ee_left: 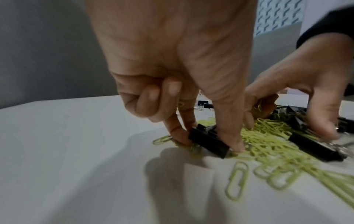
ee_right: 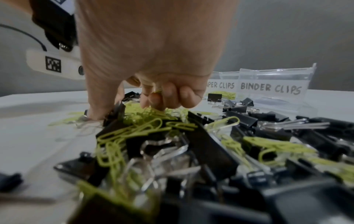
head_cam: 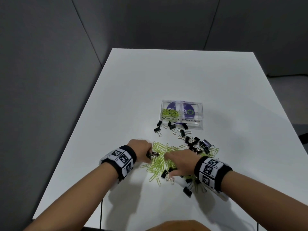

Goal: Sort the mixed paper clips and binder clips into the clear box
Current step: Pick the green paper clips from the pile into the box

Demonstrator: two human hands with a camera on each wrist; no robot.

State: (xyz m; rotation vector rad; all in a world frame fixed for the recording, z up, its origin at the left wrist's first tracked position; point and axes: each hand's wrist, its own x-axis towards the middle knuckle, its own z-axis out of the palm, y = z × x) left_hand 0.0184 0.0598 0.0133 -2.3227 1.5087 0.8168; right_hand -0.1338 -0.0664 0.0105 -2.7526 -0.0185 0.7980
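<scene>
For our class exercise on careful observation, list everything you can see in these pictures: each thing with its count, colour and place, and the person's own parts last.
Table: one, white, under everything.
Clear box: one, see-through, two compartments labelled PAPER CLIPS and BINDER CLIPS, far side of the pile.
Paper clips in box: a small heap, green, in the PAPER CLIPS compartment; the other compartment looks empty.
Loose paper clips: many, green, piled on the table between the hands.
Binder clips: many, black with silver handles, scattered in front of the box and through the pile.
Wristbands: two, black and white checked markers, one on each wrist.
Left hand: pinches one black binder clip.
Right hand: over the pile, some green paper clips in its curled fingers.
</scene>
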